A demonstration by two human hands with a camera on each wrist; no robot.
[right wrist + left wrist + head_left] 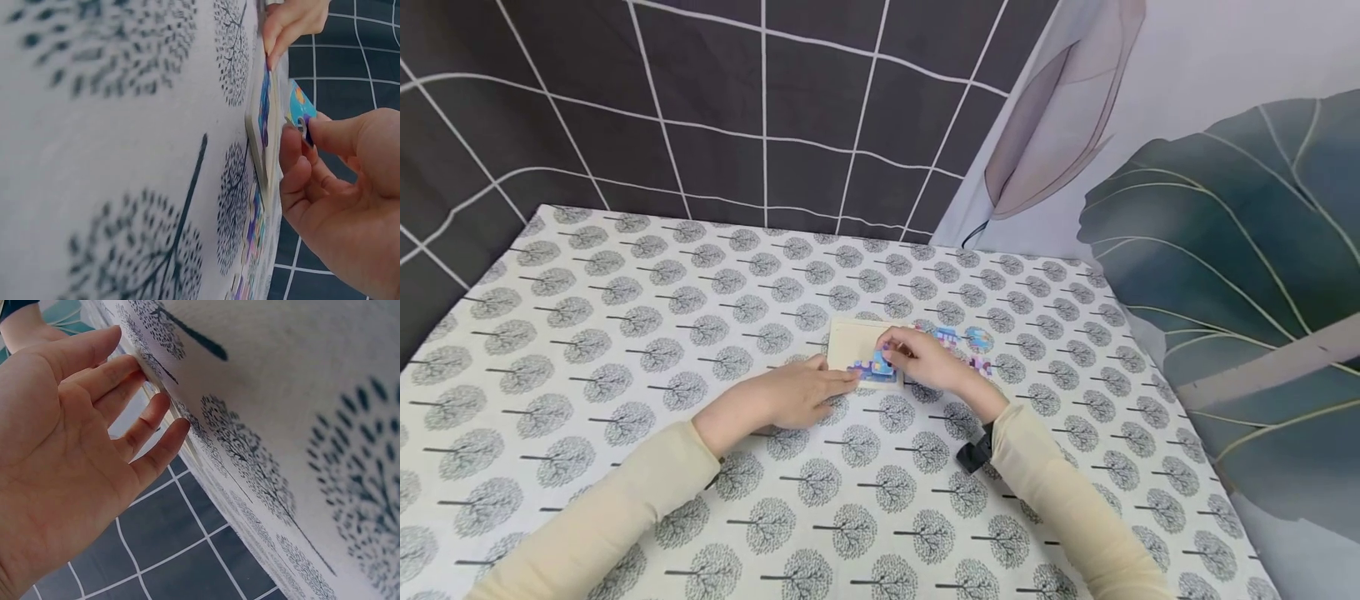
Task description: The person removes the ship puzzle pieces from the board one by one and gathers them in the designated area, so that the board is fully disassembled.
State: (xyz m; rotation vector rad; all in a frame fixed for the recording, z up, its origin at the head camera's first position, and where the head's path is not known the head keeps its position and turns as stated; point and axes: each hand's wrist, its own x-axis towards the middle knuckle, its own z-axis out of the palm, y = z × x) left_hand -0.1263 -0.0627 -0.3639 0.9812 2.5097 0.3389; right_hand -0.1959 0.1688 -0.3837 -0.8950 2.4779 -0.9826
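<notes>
My right hand (927, 360) pinches a blue jigsaw puzzle piece (301, 105) between thumb and fingers; orange and purple patches show on it. It is held tilted over a shallow pale puzzle tray (848, 337). Along the tray's near side lie purple-blue puzzle pieces (859, 367), seen edge-on in the right wrist view. My left hand (801, 392) reaches in from the left with its fingers extended, fingertips touching the tray's near-left part and the pieces there. In the left wrist view its palm faces the camera and holds nothing.
Several loose, colourful puzzle pieces (977, 337) lie on the cloth right of the tray, partly behind the right hand. A tree-patterned tablecloth (647, 400) covers the table. A dark gridded curtain (700, 100) hangs behind, with a leaf-printed one (1247, 250) at the right.
</notes>
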